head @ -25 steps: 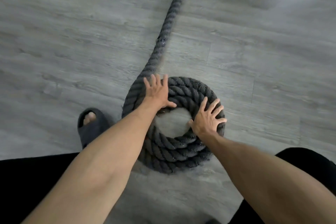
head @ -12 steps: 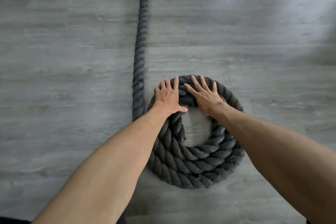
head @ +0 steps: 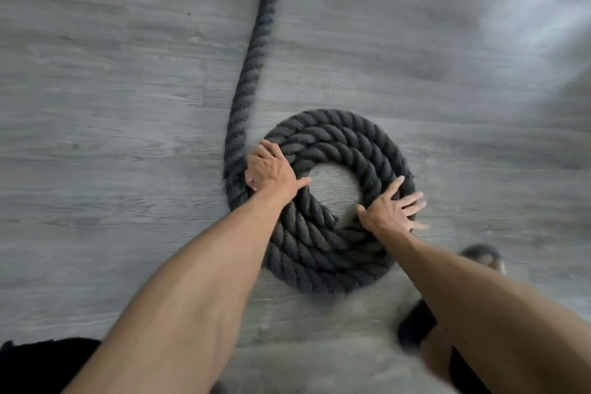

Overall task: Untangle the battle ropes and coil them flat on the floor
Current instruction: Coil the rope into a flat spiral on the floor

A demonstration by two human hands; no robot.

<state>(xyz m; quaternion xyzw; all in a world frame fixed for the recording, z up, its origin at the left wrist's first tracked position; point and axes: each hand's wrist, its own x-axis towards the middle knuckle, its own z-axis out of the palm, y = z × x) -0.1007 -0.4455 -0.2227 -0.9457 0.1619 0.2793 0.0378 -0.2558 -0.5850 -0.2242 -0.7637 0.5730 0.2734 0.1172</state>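
Note:
A thick dark grey battle rope lies in a flat coil [head: 323, 253] of about three turns on the grey wood-look floor, with bare floor showing in its centre hole. The rope's free run [head: 252, 67] comes in from the top edge and bends into the coil's left side. My left hand [head: 271, 169] sits on the coil's left side, its fingers curled over the outer turn and the thumb pointing toward the hole. On the coil's right side my right hand [head: 393, 208] presses flat with its fingers spread. The view is motion-blurred.
A foot in a dark slipper [head: 483, 257] stands just right of the coil, behind my right forearm. Black shorts [head: 48, 361] show at the bottom left, and a dark blurred patch [head: 415, 326] at the bottom right. Grey plank floor [head: 96, 105] surrounds the coil.
My hands have moved apart, from side by side on the coil's far edge to its left and right sides. The free run now curves into the coil. A slippered foot has come into view.

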